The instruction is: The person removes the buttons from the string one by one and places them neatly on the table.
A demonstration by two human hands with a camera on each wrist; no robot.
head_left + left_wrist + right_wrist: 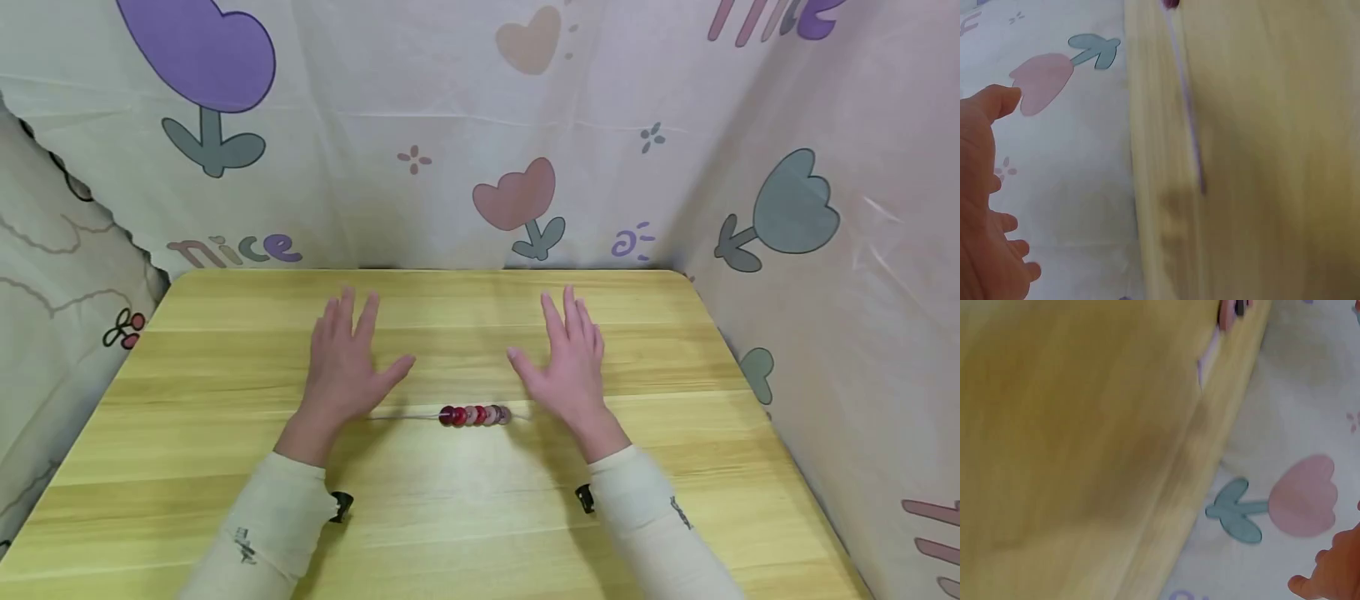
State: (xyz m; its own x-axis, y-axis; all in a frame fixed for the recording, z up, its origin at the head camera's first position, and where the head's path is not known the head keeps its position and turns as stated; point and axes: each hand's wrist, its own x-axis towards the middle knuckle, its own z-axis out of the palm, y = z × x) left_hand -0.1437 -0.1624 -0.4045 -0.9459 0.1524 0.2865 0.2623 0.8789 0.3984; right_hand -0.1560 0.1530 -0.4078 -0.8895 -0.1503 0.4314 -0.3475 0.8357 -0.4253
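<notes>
A short row of several round, flat beads [470,415] in dark red, red, pink and mauve lies on the table, threaded on a thin pale cord [405,417]. To the left of the row hovers my left hand [341,371], thumb out and fingers spread, holding nothing. On the other side my right hand [572,375] is held much the same way, also with nothing in it. The left wrist view shows the cord's longer tail [1186,94] ending loose. A shorter tail [1209,353] extends from the end bead [1226,315] in the right wrist view.
The light wood-grain table [465,517] runs back to a pale cloth backdrop [337,192] printed with flowers and words. Cloth also hangs along the table's left and right sides. A small black device [341,507] sits at the left cuff, another [585,498] at the right.
</notes>
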